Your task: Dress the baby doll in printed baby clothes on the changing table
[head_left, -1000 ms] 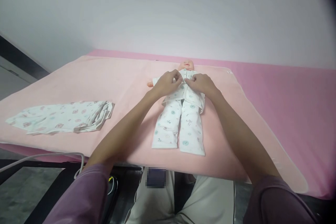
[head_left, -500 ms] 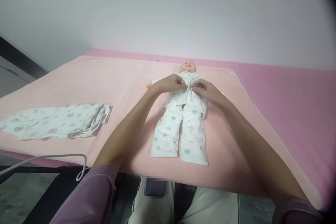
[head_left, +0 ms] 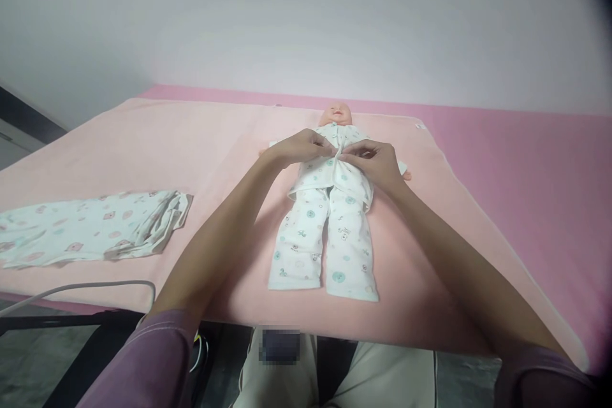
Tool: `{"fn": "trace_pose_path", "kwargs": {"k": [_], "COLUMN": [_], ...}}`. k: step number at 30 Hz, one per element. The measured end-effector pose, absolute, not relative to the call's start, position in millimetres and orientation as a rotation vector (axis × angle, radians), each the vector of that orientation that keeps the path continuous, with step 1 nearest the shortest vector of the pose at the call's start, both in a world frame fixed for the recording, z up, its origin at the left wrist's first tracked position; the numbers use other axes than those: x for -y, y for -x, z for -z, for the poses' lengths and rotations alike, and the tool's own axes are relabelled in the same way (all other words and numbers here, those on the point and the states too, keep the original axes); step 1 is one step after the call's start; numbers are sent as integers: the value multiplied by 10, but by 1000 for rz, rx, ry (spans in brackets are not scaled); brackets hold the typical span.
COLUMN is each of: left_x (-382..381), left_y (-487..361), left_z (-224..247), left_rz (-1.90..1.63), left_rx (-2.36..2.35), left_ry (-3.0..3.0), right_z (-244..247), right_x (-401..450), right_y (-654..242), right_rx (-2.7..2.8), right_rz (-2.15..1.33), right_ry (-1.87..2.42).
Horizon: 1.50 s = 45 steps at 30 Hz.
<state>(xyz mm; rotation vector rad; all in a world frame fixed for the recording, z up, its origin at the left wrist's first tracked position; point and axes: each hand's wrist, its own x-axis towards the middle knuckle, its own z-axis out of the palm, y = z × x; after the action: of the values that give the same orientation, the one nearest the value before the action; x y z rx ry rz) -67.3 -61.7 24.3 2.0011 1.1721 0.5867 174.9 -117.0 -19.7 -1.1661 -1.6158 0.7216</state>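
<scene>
A baby doll (head_left: 336, 113) lies on its back, its head toward the wall. It wears a white patterned jacket (head_left: 315, 177) and matching trousers (head_left: 351, 248). Over the doll's chest, my left hand (head_left: 308, 145) pinches one front edge of the jacket. My right hand (head_left: 375, 158) grips the other edge close beside it, thumb and fingers together. The fingertips of both hands nearly meet at the front opening, and any fastener between them is too small to make out. The doll's hands show at the sleeve ends on both sides.
A folded white garment with pink prints (head_left: 95, 226) lies at the left on the pale pink cloth (head_left: 191, 134). A brighter pink surface (head_left: 526, 191) shows at the right. A white cable (head_left: 105, 284) loops over the front left edge. A grey wall (head_left: 306, 25) stands behind.
Both hands stay at the jacket front, with the fingers shifted slightly. The view has moved a little, and the doll's hand on the right now shows.
</scene>
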Motion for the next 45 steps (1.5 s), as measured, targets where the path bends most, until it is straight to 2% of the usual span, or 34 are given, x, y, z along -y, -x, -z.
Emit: {"fn": "trace_pose_path", "kwargs": {"k": [17, 25, 34, 42, 45], "left_x": [775, 817, 713, 649, 736], "left_y": [597, 486, 589, 603, 541], "left_z": [-318, -269, -184, -129, -159], "left_rz": [-624, -615, -639, -586, -636], "left_rx": [-1233, -1132, -1060, -1016, -1107], "left_ry": [-1798, -1864, -1783, -1810, -1882], "right_z": [334, 339, 258, 239, 163], "right_x": [1243, 1203, 1089, 1054, 954], "right_y": [-1636, -1603, -1888, -1980, -2014], "right_rx": [1676, 1689, 1767, 1806, 1873], "right_rz": [-345, -448, -847, -901, -711], "right_ry": [1104, 1179, 1081, 1047, 1103]}}
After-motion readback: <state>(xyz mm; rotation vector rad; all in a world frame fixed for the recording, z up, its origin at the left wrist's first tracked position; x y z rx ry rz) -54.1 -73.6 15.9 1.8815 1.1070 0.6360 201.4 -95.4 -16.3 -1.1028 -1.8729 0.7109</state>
